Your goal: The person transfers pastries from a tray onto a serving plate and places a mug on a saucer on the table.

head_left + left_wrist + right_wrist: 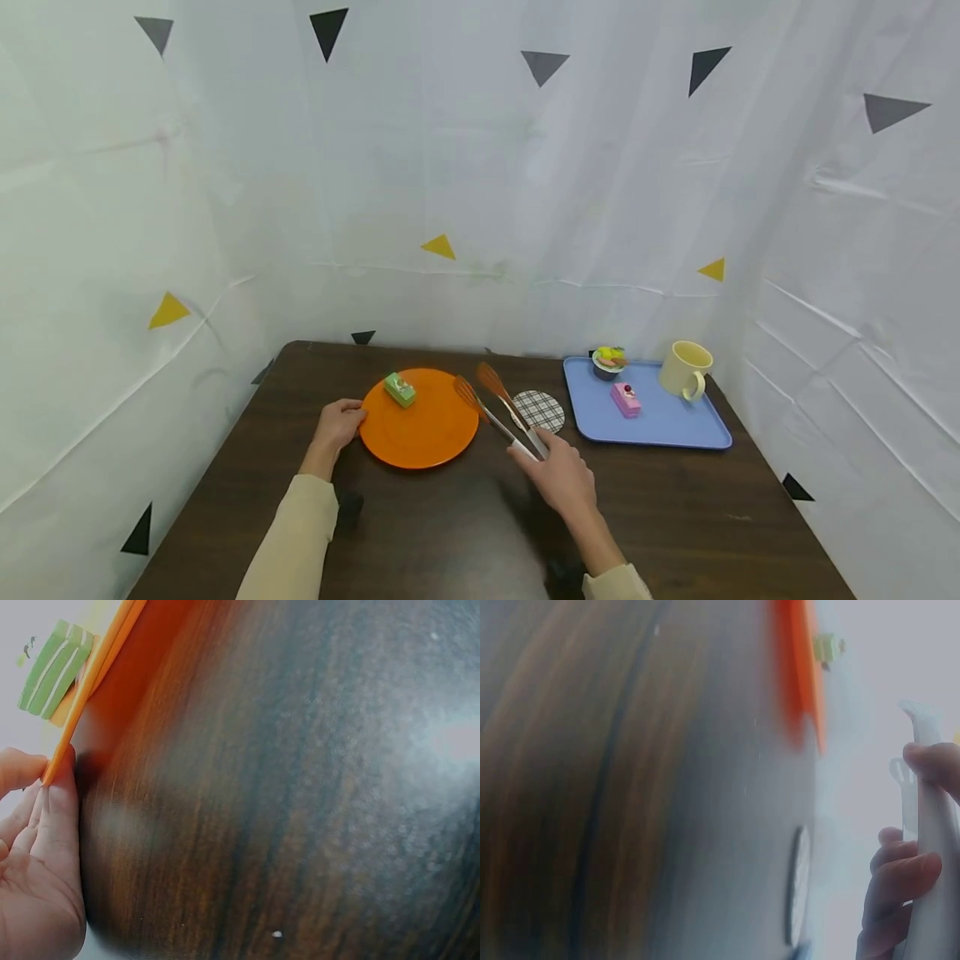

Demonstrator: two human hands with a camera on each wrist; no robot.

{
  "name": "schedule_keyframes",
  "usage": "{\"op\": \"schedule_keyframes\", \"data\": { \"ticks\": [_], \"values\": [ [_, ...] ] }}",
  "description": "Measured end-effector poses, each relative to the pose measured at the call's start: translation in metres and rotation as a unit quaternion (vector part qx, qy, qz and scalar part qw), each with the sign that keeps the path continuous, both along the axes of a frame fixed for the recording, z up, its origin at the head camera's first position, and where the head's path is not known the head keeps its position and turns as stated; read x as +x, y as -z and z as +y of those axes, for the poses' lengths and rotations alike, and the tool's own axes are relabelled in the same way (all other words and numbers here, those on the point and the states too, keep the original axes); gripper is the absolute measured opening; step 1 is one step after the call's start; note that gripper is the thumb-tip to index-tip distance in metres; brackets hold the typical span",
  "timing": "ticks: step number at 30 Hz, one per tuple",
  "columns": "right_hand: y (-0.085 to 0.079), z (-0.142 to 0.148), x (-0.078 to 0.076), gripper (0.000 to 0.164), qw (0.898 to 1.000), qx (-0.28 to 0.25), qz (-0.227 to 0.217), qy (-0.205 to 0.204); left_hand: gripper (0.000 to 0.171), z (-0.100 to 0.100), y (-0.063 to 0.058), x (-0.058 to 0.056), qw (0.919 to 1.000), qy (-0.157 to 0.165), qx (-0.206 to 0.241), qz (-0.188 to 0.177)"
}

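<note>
The left hand (341, 423) pinches the left rim of an orange plate (423, 429), thumb on top and fingers beneath, as the left wrist view shows. On that plate, near its upper left, sits a green cake slice (400, 389) with pale layers. In the right hand (562, 471) is a pair of tongs (517, 422) with brown tips and light handles, gripped by the handles. The tongs' tips are spread apart with nothing between them, above the table between the plate and a round checked coaster (538, 412).
A blue tray (652, 425) lies at the right of the dark wooden table (450, 542). It bears a pink cake slice (626, 400), a small dark cup of fruit-topped dessert (609, 362) and a yellow mug (686, 370). White curtains (480, 167) with triangles surround the table.
</note>
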State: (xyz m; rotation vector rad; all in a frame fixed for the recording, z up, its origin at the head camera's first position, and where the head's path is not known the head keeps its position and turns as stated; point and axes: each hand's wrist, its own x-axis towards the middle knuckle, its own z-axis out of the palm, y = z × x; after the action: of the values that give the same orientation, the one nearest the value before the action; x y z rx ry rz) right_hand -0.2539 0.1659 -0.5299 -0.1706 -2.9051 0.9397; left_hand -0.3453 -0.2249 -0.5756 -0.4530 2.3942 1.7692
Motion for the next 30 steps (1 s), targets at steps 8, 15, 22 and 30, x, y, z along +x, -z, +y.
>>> {"op": "schedule_keyframes", "data": {
  "ticks": [8,15,22,30],
  "values": [
    [-0.004,0.028,0.005,0.077,1.0,-0.001,-0.009,0.025,0.047,0.001,-0.004,0.002,1.0,0.006,0.002,-0.001],
    [-0.006,0.053,0.008,0.083,0.999,0.006,-0.023,0.042,0.045,-0.001,-0.002,0.003,1.0,0.008,-0.001,0.003],
    [-0.011,0.087,0.011,0.081,0.997,0.001,-0.028,0.069,0.045,-0.001,-0.002,0.003,1.0,0.008,0.0,0.003],
    [-0.012,0.121,0.015,0.085,0.992,0.0,-0.063,0.114,0.046,-0.001,-0.002,0.002,1.0,0.007,0.006,-0.001]
  ]
}}
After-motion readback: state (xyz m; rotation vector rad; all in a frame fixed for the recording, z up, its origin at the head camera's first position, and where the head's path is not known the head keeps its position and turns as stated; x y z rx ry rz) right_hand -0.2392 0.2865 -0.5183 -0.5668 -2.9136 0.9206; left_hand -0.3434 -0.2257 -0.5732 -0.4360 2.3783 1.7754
